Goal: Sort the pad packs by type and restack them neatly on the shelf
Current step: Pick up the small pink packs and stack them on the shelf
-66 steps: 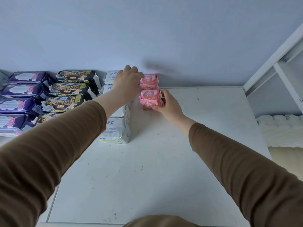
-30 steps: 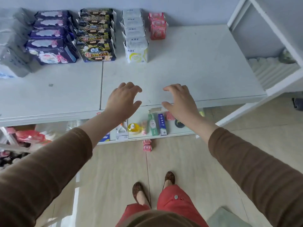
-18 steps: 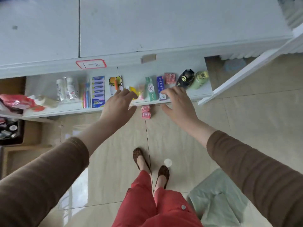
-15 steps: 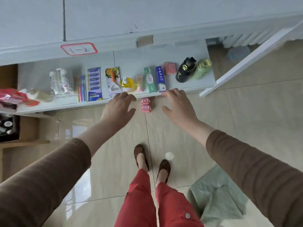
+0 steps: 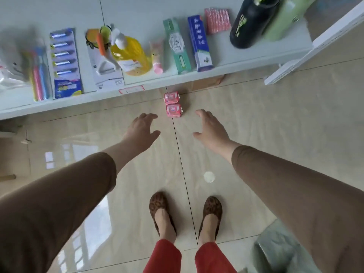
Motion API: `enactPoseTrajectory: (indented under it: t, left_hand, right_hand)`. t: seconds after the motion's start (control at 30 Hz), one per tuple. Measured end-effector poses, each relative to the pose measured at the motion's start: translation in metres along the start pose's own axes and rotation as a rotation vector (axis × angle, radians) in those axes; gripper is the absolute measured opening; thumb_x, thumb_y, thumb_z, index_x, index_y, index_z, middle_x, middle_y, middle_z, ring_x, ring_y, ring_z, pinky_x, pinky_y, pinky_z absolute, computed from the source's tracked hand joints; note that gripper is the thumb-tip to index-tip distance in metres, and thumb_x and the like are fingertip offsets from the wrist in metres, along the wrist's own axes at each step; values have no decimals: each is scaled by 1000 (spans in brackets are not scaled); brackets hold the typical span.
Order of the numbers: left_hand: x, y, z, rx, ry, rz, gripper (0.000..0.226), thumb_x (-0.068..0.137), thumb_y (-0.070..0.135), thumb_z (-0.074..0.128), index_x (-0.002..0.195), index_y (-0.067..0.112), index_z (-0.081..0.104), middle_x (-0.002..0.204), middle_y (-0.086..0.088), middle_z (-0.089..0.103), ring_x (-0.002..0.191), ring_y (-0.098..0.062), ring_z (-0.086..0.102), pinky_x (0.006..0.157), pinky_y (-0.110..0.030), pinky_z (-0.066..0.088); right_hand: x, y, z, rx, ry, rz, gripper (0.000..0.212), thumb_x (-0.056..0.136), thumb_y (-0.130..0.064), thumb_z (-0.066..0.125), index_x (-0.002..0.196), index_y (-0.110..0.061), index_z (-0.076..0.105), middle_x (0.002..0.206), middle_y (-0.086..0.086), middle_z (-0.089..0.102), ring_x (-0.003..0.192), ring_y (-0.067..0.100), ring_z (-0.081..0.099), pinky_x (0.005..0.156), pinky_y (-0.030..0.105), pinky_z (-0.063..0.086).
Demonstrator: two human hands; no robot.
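Two small pink pad packs lie on the tiled floor just in front of the low shelf: the nearer pack (image 5: 173, 110) and the farther pack (image 5: 171, 97) touch end to end. My left hand (image 5: 142, 129) hovers left of the nearer pack, fingers relaxed and holding nothing. My right hand (image 5: 210, 127) hovers to its right, fingers spread, also holding nothing. Both hands are apart from the packs. The upper shelf with the sorted packs is out of view.
The low white shelf (image 5: 82, 96) carries toothbrushes, a razor card, a yellow bottle (image 5: 130, 56), toothpaste boxes (image 5: 199, 43) and a dark bottle (image 5: 250, 22). My feet in brown shoes (image 5: 160, 210) stand below. A white spot (image 5: 209, 176) marks the floor; grey cloth lies bottom right.
The view dropped from the upper shelf to the floor. Both hands left the pink packs on the shelf and came down, now flanking the two pink packs on the floor.
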State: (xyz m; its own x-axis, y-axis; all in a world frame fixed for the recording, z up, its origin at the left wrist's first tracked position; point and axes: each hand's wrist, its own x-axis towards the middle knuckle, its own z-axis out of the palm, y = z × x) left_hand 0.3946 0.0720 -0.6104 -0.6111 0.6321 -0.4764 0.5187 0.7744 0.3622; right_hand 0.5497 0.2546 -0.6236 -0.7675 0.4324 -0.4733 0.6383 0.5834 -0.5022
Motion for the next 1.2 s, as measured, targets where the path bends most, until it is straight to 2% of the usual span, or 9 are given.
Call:
enactPoseTrajectory:
  t: [0.13,0.3,0.47,0.7,0.83,0.93,1.03,1.13,1.2]
  left_hand:
    - [68,-37,53,29,14,2,58,90,27,66,143,16,44,134,-12,51,124,-32,48,100,-38,38]
    - [141,-64,98,67,35,2,62,91,27,63,147,17,38,143,-12,43,131,-32,42,105,-40,35]
    - [212,-75,131,50,109,1,63,93,27,61,149,18,33,144,-14,42,128,-35,46,103,-42,40]
    - [276,-62,146,-49,80,12,73,86,34,69,149,28,34,143,-8,40,124,-30,50,100,-35,43]
    - [288,-54,156,-100,53,0,76,77,35,76,144,30,41,135,-7,43,111,-23,53,92,-27,42]
    - [284,-50,162,-78,47,-34,72,77,26,79,140,26,43,128,-8,45,106,-27,56,85,-31,45]
    - [259,-51,167,-83,39,-73,72,77,33,81,139,24,45,126,-9,49,106,-29,56,87,-33,46]
    - [215,-51,164,-113,29,-93,70,77,29,80,138,22,46,125,-9,53,109,-30,57,88,-33,46]
    - [177,-47,151,-146,25,-125,71,77,28,80,137,19,44,124,-10,56,109,-31,58,87,-35,48]
  right_hand:
    - [67,32,66,59,28,11,74,83,-21,71,146,-14,33,140,11,45,126,29,49,94,34,43]
    - [134,55,124,104,60,-31,78,81,-18,74,147,-17,32,139,10,45,119,30,55,84,33,44]
    - [196,73,167,198,79,-22,88,78,-13,78,150,-17,28,145,11,41,122,27,55,88,29,44]
    - [239,85,201,323,128,8,69,74,-19,77,135,-19,44,130,3,52,116,23,55,83,27,44]
    - [240,92,206,365,110,-28,62,69,-32,80,122,-21,50,114,-4,61,105,22,59,76,30,47]
    - [229,98,207,353,57,-57,58,70,-28,80,119,-23,49,103,-7,62,101,26,61,74,30,48]
    - [202,104,205,317,-6,-62,56,72,-28,80,118,-17,50,109,0,59,105,28,56,80,35,50]
    - [155,111,189,271,-66,-29,45,73,-28,81,106,-14,54,106,2,55,103,28,54,78,33,45]
    - [114,110,165,325,-77,18,44,73,-25,81,108,-15,55,110,4,58,102,25,58,82,34,48]
